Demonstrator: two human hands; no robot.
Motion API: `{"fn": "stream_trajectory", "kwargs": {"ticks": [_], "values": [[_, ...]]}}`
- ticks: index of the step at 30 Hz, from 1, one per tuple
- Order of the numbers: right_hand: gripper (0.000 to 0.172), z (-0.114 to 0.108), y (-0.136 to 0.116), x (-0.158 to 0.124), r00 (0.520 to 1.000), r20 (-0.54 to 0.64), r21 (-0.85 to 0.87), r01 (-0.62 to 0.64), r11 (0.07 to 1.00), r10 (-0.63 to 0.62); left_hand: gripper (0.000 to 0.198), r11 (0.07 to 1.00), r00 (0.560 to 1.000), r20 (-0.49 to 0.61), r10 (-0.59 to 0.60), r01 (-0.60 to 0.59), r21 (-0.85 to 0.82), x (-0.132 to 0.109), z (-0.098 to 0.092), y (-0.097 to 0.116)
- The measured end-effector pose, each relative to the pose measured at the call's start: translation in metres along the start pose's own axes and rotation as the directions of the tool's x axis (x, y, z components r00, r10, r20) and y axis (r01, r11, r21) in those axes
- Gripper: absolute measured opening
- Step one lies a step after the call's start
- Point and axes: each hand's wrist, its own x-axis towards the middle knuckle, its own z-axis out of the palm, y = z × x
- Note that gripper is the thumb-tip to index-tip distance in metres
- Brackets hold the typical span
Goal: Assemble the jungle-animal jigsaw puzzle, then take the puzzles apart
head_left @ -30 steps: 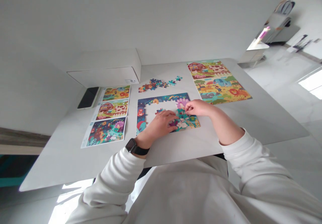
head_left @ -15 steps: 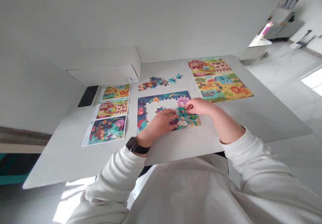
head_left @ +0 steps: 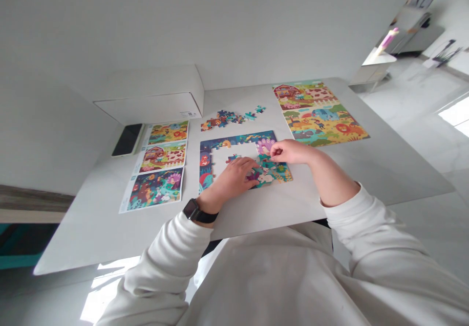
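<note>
A partly joined jigsaw puzzle (head_left: 236, 139) lies on the table, its dark blue border framing a bare white middle. My left hand (head_left: 238, 177) rests over its lower part with the fingers spread, touching the joined pieces by the white rabbit. At the right side, beside the pink peacock, my right hand (head_left: 287, 151) is closed with the fingertips down at the puzzle; whatever they pinch is too small to make out. One loose puzzle piece (head_left: 231, 158) shows in the bare middle, just beyond my left fingers.
Loose pieces (head_left: 223, 119) lie behind the puzzle. Two finished puzzles (head_left: 322, 116) stand to the right. Printed picture sheets (head_left: 157, 189) and a phone (head_left: 127, 139) are on the left, before a white box (head_left: 150, 105). The table's front edge runs close to my body.
Both hands stay in nearly the same place over the puzzle. The view has shifted very slightly.
</note>
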Motion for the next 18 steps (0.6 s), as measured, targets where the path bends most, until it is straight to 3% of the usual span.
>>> {"fn": "stream_trajectory", "kwargs": {"ticks": [5, 11, 15, 18], "values": [[0.013, -0.002, 0.004, 0.000, 0.999, 0.037, 0.075, -0.024, 0.997, 0.021, 0.053, 1.000, 1.000, -0.004, -0.021, 0.021, 0.010, 0.000, 0.000, 0.001], [0.025, -0.004, 0.005, -0.002, 0.999, 0.053, 0.351, -0.018, 0.936, -0.001, 0.053, 0.996, 0.995, -0.091, -0.051, 0.044, -0.082, -0.001, -0.001, 0.004], [0.031, -0.005, -0.008, -0.005, 0.998, 0.054, 0.510, -0.010, 0.860, -0.020, 0.050, 0.954, 0.964, -0.190, -0.186, 0.131, -0.268, 0.000, -0.003, 0.006], [0.034, 0.000, -0.019, -0.005, 1.000, 0.028, 0.599, -0.007, 0.801, -0.013, 0.040, 0.847, 0.928, -0.204, -0.310, 0.173, -0.502, 0.003, -0.003, 0.005]]}}
